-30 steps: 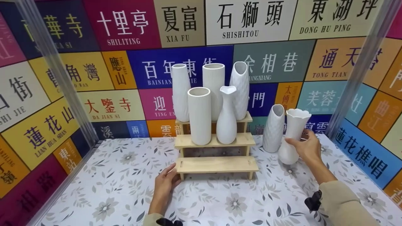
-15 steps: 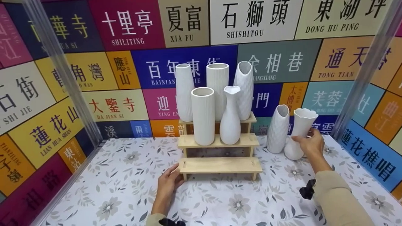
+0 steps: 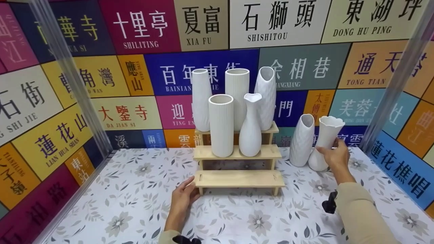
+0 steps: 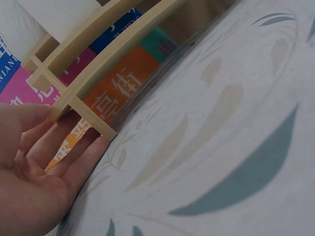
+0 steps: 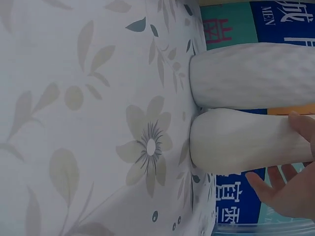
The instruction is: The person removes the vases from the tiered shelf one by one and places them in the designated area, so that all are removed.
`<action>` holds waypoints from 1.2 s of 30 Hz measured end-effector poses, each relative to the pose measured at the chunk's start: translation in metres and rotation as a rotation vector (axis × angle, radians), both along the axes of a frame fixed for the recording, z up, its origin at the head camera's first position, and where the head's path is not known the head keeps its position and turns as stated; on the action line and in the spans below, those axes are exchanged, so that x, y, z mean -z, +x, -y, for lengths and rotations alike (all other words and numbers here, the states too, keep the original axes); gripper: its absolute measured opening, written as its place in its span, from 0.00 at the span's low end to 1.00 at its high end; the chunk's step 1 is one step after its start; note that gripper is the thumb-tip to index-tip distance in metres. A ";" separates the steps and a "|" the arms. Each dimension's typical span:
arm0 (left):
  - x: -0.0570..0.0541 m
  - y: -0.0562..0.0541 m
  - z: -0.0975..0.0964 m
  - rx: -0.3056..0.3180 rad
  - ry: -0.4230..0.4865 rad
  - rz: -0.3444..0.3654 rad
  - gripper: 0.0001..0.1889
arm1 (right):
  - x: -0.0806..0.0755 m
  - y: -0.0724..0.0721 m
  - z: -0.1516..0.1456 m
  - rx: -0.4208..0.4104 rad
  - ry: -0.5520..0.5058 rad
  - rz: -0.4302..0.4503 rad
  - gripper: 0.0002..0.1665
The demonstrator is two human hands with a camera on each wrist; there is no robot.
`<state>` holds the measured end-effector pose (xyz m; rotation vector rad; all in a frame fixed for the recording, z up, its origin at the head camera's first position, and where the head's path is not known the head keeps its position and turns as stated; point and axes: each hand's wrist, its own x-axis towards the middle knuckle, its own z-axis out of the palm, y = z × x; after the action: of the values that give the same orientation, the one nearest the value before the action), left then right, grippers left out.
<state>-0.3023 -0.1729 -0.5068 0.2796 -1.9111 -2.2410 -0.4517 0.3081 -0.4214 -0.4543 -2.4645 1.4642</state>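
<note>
My right hand (image 3: 335,156) holds a white vase with a scalloped rim (image 3: 328,130) around its middle, thumb in front. The vase stands upright on the patterned cloth beside a white dimpled vase with a slanted mouth (image 3: 301,142); in the right wrist view their bases nearly touch. My left hand (image 3: 182,197) rests at the left end of the lowest step of a three-step wooden stand (image 3: 239,178). In the left wrist view, the thumb touches the plank's end and loosely spread fingers (image 4: 84,160) reach the leg.
Two white vases, one ribbed cylinder (image 3: 222,128) and one narrow-necked vase (image 3: 250,132), stand on the middle step. Behind them, a tapered vase (image 3: 201,101), another ribbed cylinder (image 3: 237,81) and a slant-mouthed vase (image 3: 266,95) occupy the top step. Clear posts (image 3: 84,101) flank the table.
The scalloped vase has moved slightly back and come upright beside the dimpled one, my right hand still around it. My left hand stays at the stand. The head view has shifted slightly.
</note>
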 end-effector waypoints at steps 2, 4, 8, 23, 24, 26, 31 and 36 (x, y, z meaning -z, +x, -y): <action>-0.001 0.000 0.000 -0.009 -0.005 0.009 0.25 | 0.004 0.002 -0.001 0.007 0.036 -0.007 0.45; -0.001 0.000 0.000 -0.011 -0.001 0.011 0.25 | 0.009 0.004 -0.001 0.017 0.052 0.000 0.45; -0.002 0.000 0.000 -0.017 -0.004 0.020 0.24 | 0.022 0.008 0.001 0.047 0.055 -0.008 0.43; -0.002 0.000 0.001 -0.001 0.012 -0.009 0.25 | 0.026 0.005 -0.003 -0.031 0.060 0.008 0.42; -0.002 0.000 0.001 -0.001 0.013 -0.009 0.25 | 0.026 0.005 -0.004 -0.033 0.064 0.010 0.42; -0.001 0.000 0.000 0.004 0.015 -0.012 0.25 | 0.028 0.007 -0.004 -0.019 0.059 0.002 0.42; 0.000 0.001 0.000 0.002 0.007 -0.015 0.25 | 0.036 0.012 -0.002 0.066 0.023 -0.034 0.39; -0.001 0.002 0.000 -0.012 -0.021 0.005 0.24 | 0.043 0.015 0.003 0.144 -0.034 -0.056 0.36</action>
<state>-0.3008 -0.1726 -0.5055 0.2932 -1.9295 -2.2136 -0.4371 0.3049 -0.4643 -0.5760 -2.3148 1.4422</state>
